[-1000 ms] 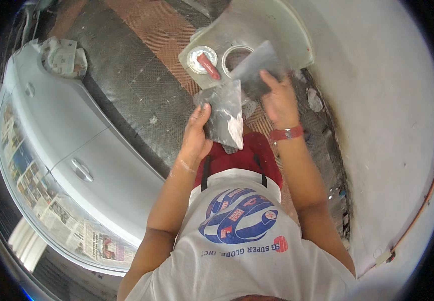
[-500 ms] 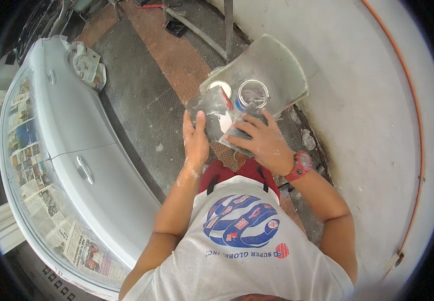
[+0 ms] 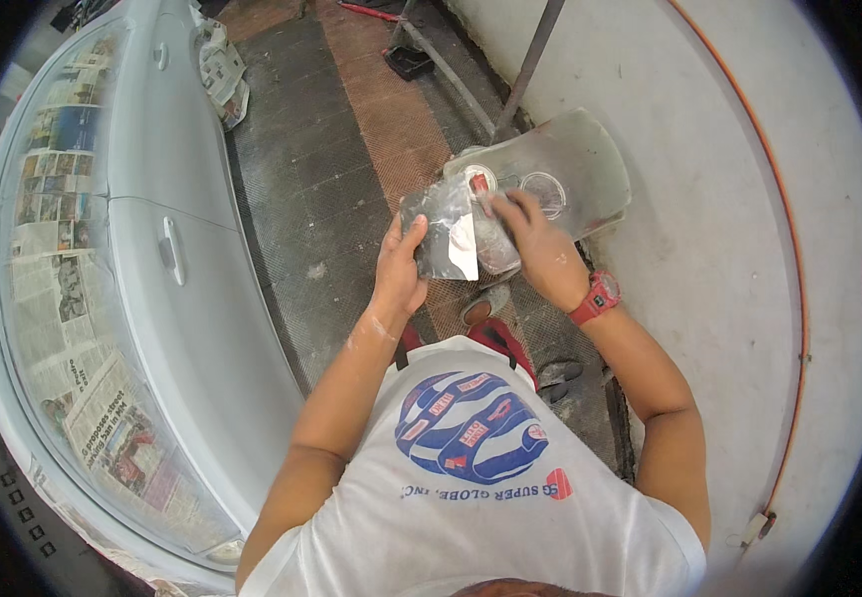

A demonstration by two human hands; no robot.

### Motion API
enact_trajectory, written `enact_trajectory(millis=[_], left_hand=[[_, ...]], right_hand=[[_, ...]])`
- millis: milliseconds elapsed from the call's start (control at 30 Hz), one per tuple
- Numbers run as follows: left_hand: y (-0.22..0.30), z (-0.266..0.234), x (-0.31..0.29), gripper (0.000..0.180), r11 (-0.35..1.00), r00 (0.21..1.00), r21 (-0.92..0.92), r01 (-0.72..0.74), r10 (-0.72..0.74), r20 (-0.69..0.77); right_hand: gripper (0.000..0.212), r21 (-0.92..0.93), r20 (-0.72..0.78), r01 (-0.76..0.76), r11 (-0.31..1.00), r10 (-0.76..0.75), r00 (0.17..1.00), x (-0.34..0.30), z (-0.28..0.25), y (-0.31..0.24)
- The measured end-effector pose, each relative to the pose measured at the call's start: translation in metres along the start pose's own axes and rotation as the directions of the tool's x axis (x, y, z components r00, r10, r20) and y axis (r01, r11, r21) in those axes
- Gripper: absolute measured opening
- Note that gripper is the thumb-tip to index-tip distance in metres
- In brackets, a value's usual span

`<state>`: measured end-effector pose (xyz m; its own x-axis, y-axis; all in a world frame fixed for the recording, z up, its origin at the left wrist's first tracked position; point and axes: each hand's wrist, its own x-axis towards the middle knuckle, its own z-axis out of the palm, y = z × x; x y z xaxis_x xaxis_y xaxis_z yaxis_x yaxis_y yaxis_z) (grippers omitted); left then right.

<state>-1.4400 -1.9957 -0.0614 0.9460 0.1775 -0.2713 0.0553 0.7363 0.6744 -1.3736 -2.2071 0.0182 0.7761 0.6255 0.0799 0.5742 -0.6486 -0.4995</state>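
Observation:
My left hand (image 3: 401, 267) grips a flat square grey plate (image 3: 438, 231) by its left edge, thumb on top. A white paste-like smear (image 3: 462, 237) lies along the plate's right side. My right hand (image 3: 545, 254) is to the right of the plate, fingers bent and slightly blurred. Its fingertips close on the lower end of a small red tube (image 3: 478, 184), which lies over a round white lid (image 3: 481, 173). Behind these fingers stands an open can (image 3: 547, 191), partly hidden. Lid and can rest on a dusty, translucent stool-like surface (image 3: 590, 164).
A pale grey car (image 3: 187, 328) with newspaper-covered windows (image 3: 83, 328) runs along the left. A white wall (image 3: 719, 259) with an orange hose (image 3: 799, 219) rises on the right. Metal legs (image 3: 525, 70) and a black tray (image 3: 409, 62) stand on the patterned floor (image 3: 296, 169) ahead.
My right hand has left the dark flat sheet it held against the plate and moved up to the red tube. My left hand has shifted the plate slightly right and turned it.

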Motion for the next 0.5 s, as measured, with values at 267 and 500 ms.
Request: enact_trajectory(millis=[267,500], left_hand=[[0.045,-0.021,-0.021,0.057,0.971,0.935,0.115,-0.21,0.234,-0.268],[0.072,-0.036,-0.023,0.058,0.969,0.947,0.035,-0.243,0.245,-0.206]], right_hand=[[0.054,0.97,0.245,-0.231,-0.083,0.3,0.922,-0.006,0.021,-0.074],[0.053,0.658,0.33,-0.398,0.64,0.23,0.916,-0.001,0.004,-0.068]])
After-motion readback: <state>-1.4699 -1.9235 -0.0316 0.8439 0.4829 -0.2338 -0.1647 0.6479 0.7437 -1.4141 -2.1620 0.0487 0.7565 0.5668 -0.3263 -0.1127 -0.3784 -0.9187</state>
